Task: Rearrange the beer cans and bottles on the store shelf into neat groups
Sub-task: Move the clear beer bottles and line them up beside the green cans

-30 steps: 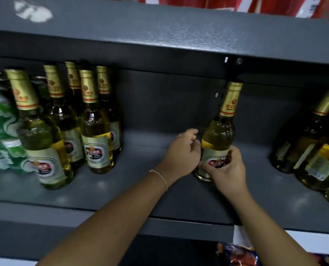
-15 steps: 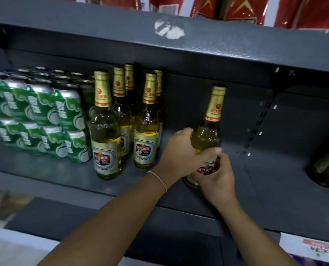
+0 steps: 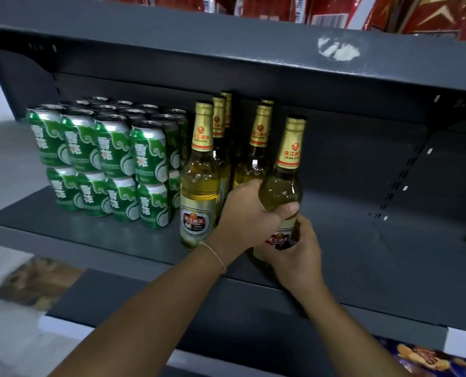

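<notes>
Shelf (image 3: pixel 348 254) dark grey, with a white scuffed patch (image 3: pixel 338 49) on the upper edge. Cans (image 3: pixel 104 159) green with white swirls and white characters, silver tops. Bottles (image 3: pixel 199 183) clear glass with yellow beer, gold neck foil banded in red, cream labels with a red-and-black badge. Packs (image 3: pixel 389 12) above are red with gold and white. Wrist string (image 3: pixel 216 253) pale.

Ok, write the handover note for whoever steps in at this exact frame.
Left hand grips the bottle at its shoulder; right hand holds it low by the label.
The bottle stands near the shelf front, right of the bottle group.
Done: green cans stacked two high at left, bottles grouped beside them.
Left: line this bottle up with the group, then let go.
</notes>
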`<action>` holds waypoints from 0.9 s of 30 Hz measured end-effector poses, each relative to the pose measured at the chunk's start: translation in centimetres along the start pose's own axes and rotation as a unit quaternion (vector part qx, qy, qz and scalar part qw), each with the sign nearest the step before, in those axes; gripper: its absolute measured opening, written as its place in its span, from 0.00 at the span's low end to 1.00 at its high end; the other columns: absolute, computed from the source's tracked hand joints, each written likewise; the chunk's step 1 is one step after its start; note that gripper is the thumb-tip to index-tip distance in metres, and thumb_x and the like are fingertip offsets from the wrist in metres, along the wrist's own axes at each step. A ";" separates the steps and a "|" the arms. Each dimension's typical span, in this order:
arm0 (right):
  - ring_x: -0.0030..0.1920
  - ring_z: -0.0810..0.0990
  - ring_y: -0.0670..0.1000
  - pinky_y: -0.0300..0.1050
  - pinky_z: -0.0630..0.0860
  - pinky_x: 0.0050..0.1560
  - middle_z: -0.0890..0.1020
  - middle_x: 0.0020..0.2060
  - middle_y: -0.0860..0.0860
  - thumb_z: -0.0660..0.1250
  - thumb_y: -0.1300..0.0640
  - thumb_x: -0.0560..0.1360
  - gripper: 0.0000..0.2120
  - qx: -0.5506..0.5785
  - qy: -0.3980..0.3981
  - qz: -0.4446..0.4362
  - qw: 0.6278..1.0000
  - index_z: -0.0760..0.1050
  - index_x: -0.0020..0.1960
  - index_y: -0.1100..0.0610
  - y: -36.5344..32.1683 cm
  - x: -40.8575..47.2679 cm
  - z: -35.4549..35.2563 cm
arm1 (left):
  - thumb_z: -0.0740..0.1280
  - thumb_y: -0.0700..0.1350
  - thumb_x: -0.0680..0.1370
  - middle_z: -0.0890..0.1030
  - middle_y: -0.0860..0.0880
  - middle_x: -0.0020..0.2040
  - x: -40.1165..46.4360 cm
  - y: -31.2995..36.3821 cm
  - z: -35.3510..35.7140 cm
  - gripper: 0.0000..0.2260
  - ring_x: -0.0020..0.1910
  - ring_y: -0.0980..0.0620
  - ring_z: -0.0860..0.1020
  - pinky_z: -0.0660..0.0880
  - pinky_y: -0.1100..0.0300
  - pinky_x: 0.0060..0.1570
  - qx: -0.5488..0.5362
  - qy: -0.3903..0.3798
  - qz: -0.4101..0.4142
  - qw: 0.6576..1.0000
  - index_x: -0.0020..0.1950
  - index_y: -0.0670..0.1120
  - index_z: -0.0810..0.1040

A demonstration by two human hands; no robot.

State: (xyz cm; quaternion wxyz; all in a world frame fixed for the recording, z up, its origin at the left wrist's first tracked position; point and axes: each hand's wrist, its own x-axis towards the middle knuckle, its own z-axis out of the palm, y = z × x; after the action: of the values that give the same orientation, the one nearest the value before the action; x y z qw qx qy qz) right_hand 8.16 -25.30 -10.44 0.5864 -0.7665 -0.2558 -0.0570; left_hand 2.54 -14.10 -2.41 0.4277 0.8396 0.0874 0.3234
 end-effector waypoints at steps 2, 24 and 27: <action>0.47 0.81 0.38 0.31 0.77 0.43 0.81 0.49 0.42 0.82 0.54 0.61 0.29 -0.003 -0.003 -0.006 1.000 0.70 0.54 0.40 -0.4 -0.3 0.8 | 0.75 0.53 0.70 0.83 0.55 0.46 -0.1 -0.5 -0.8 0.11 0.47 0.57 0.80 0.78 0.57 0.51 0.000 -0.003 -0.007 1.000 0.47 0.54 0.77; 0.55 0.81 0.39 0.39 0.79 0.56 0.82 0.55 0.41 0.81 0.56 0.65 0.33 -0.008 -0.068 0.023 0.997 0.72 0.65 0.45 -0.4 -1.6 2.7 | 0.58 0.36 0.79 0.80 0.53 0.44 -4.2 -4.6 -4.9 0.11 0.45 0.59 0.79 0.77 0.61 0.49 0.004 -0.067 -0.036 0.997 0.58 0.43 0.76; 0.60 0.79 0.39 0.38 0.77 0.61 0.81 0.59 0.41 0.80 0.62 0.66 0.38 0.006 -0.100 0.030 0.995 0.69 0.71 0.46 -0.1 -1.8 2.4 | 0.55 0.29 0.78 0.77 0.61 0.47 -4.9 -5.7 -5.4 0.17 0.50 0.67 0.78 0.70 0.74 0.53 -0.038 -0.086 -0.092 0.991 0.59 0.43 0.76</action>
State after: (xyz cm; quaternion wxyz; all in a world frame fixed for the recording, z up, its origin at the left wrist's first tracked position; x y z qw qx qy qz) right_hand 6.07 -23.66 -11.79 0.5639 -0.7720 -0.2907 0.0388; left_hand -3.81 -9.05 -6.84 0.4930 0.8358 0.1154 0.2125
